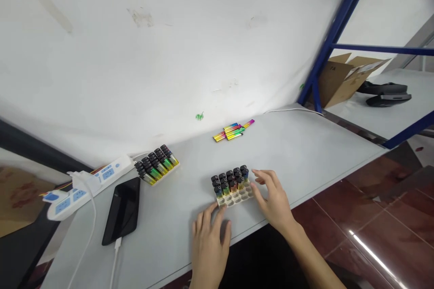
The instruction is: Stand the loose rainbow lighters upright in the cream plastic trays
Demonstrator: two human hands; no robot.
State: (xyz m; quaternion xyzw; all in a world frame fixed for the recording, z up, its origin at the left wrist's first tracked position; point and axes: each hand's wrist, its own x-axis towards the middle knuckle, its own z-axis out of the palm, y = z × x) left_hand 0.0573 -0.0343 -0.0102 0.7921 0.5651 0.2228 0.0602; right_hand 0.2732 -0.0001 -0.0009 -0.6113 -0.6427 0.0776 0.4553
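A pale tray (238,197) with round holes stands on the grey table between my hands. Its rear rows hold several upright black-topped lighters (233,185); the holes along the front edge are bare. My left hand (210,239) rests at the tray's front left corner, fingers apart, holding nothing. At the tray's right side is my right hand (275,198), its fingers spread and curved, with nothing in it. Several loose shiny coloured pieces (233,131) lie by the wall. Further left, a second tray (168,173) is filled with lighters of the same kind.
A black phone (122,210) with a white cable lies on the left, beside a white power strip (90,187). The table's front edge (246,236) runs close below my hands. Beyond a blue metal frame (325,49) are a cardboard box (339,79) and a black device (388,95).
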